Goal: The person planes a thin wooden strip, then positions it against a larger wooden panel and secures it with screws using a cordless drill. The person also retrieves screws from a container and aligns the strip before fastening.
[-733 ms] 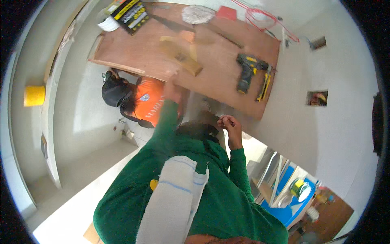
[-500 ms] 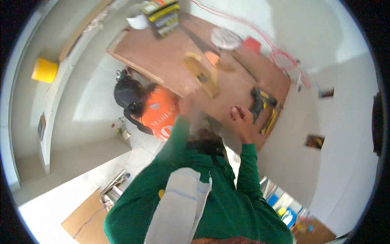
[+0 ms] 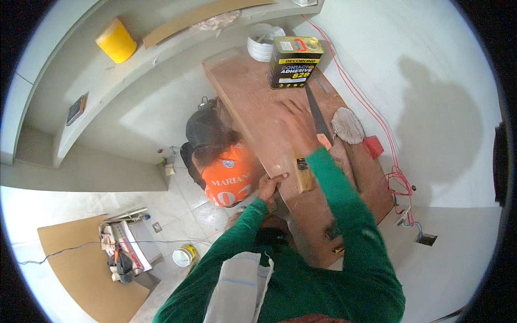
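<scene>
My left hand (image 3: 267, 187) is at the near left edge of a reddish-brown wooden board (image 3: 245, 81), its fingers closed around that edge. My right hand (image 3: 297, 126) reaches across the board, smeared by motion, with fingers stretched out and nothing visible in them. Close by lie a wooden hand plane (image 3: 305, 178), partly covered by my right forearm, and a handsaw (image 3: 316, 110) with a dark blade and orange handle. A power drill (image 3: 330, 231) is mostly hidden under my right arm.
A black-and-yellow adhesive can (image 3: 295, 67) and a white roll (image 3: 260, 44) stand at the board's far end. A round whitish pad (image 3: 348, 125) and red piece (image 3: 373, 146) lie right. A person in an orange shirt (image 3: 229, 177) crouches left. Pink wires (image 3: 371, 107) hang along the wall.
My view has swung, so the board shows further right. My left hand has come to the board's edge. My right hand has moved from beside the drill to farther up the board.
</scene>
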`<move>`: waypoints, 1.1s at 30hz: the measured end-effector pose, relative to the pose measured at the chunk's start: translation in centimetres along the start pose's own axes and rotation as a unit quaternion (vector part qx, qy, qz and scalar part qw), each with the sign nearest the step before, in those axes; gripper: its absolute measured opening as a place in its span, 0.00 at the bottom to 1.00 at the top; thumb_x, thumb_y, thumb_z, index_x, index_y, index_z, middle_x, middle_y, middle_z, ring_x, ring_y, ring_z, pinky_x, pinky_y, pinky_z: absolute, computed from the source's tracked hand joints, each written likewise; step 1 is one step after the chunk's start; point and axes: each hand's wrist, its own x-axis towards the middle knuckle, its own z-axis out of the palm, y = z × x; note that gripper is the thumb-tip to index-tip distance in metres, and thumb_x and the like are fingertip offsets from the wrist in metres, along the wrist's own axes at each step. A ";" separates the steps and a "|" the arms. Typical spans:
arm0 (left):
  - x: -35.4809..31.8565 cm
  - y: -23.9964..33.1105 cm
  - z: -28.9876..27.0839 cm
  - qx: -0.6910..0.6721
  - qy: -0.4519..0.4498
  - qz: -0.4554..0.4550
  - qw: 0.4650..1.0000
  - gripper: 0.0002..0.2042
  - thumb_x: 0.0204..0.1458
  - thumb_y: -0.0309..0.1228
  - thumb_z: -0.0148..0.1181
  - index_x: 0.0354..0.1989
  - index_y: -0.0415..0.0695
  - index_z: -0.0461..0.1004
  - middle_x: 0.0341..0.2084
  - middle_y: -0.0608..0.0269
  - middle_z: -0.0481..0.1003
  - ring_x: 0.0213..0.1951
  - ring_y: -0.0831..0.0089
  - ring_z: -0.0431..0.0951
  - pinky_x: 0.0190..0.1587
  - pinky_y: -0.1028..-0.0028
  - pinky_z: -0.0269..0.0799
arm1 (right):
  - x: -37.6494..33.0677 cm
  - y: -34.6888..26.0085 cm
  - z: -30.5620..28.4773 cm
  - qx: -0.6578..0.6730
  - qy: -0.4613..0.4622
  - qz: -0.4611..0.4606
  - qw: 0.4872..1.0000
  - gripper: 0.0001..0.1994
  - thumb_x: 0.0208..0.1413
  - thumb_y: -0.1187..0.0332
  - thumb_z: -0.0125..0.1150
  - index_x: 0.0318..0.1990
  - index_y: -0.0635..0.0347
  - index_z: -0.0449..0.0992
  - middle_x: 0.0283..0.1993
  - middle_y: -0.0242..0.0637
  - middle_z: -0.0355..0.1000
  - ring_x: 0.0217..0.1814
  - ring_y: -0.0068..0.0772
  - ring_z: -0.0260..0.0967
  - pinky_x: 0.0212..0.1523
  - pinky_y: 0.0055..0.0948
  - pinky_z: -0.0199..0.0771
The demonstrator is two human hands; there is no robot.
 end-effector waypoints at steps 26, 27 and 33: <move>0.9 -0.8 -1.0 -0.049 -0.046 -0.030 0.997 0.23 0.56 0.28 0.77 0.61 0.36 0.83 0.56 0.59 0.86 0.57 0.66 0.85 0.65 0.63 0.77 | 22.9 16.4 10.9 -0.220 -0.010 0.001 0.975 0.32 0.59 0.58 0.77 0.68 0.57 0.73 0.67 0.46 0.74 0.61 0.65 0.80 0.59 0.62 0.83; 1.0 -1.1 -1.0 -0.046 -0.043 -0.045 0.997 0.23 0.56 0.28 0.77 0.61 0.36 0.83 0.56 0.59 0.86 0.57 0.67 0.84 0.64 0.63 0.77 | 23.6 15.8 11.7 -0.196 -0.036 0.075 0.977 0.33 0.61 0.60 0.76 0.71 0.60 0.71 0.69 0.48 0.71 0.68 0.64 0.76 0.60 0.66 0.79; 1.3 -1.8 -1.0 -0.051 -0.028 -0.032 0.998 0.24 0.55 0.25 0.78 0.61 0.35 0.83 0.53 0.59 0.88 0.54 0.67 0.86 0.64 0.64 0.78 | 26.1 16.2 14.4 -0.121 -0.152 0.258 0.946 0.24 0.74 0.59 0.65 0.71 0.59 0.79 0.71 0.54 0.78 0.72 0.60 0.76 0.71 0.59 0.75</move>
